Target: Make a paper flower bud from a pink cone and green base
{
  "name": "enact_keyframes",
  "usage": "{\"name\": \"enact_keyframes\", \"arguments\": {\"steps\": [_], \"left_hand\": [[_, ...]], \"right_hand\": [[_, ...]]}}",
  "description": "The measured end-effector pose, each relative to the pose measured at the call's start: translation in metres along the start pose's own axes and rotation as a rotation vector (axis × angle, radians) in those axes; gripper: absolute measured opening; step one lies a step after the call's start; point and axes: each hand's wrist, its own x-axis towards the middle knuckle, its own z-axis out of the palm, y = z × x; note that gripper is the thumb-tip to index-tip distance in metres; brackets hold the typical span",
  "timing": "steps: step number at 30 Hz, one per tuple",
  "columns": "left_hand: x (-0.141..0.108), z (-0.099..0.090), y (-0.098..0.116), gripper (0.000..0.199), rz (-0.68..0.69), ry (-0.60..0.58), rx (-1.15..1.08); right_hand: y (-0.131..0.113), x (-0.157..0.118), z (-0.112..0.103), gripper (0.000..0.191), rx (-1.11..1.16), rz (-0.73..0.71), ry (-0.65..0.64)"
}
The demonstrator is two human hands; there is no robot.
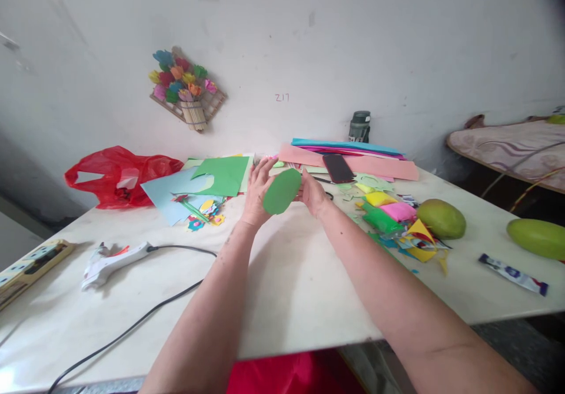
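"Okay, where's the green disc (281, 192) sitting?"

"It's hovering over the table (304, 300), between left hand (257, 191) and right hand (312, 194) — both are touching its edges, probably so it isn't bending."

"Grip?"

"Left fingers are fanning upward, right ones are tucking behind the disc — can't tell if either is pinching. White glue gun (115, 263)'s lying off left, probably staying within reach."
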Motion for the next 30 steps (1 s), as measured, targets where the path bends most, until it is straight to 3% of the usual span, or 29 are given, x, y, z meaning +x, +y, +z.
{"name": "enact_keyframes", "arguments": {"steps": [5, 10, 14, 19, 24, 27, 30], "left_hand": [[-0.003, -0.007, 0.014, 0.044, 0.075, 0.023, 0.127], [-0.005, -0.003, 0.013, 0.052, 0.007, -0.005, 0.131], [-0.007, 0.002, 0.006, 0.057, 0.035, -0.021, 0.132], [-0.008, 0.009, -0.006, 0.067, 0.052, 0.011, 0.207], [-0.009, 0.001, -0.014, 0.088, 0.006, -0.028, 0.2], [-0.011, -0.006, -0.024, 0.098, -0.103, -0.058, 0.15], [-0.012, -0.007, -0.036, 0.083, -0.33, -0.004, 0.011]], "right_hand": [[-0.012, -0.008, -0.007, 0.05, 0.056, 0.065, -0.26], [-0.011, -0.009, -0.013, 0.037, 0.087, 0.125, -0.348], [-0.008, -0.008, -0.013, 0.028, 0.108, 0.171, -0.394], [-0.006, -0.01, -0.01, 0.026, 0.042, 0.183, -0.438], [-0.004, -0.008, -0.005, 0.038, 0.001, 0.137, -0.39], [-0.005, -0.006, 0.0, 0.044, -0.012, -0.002, -0.337], [-0.003, -0.003, 0.005, 0.048, -0.058, -0.166, -0.273]]}}
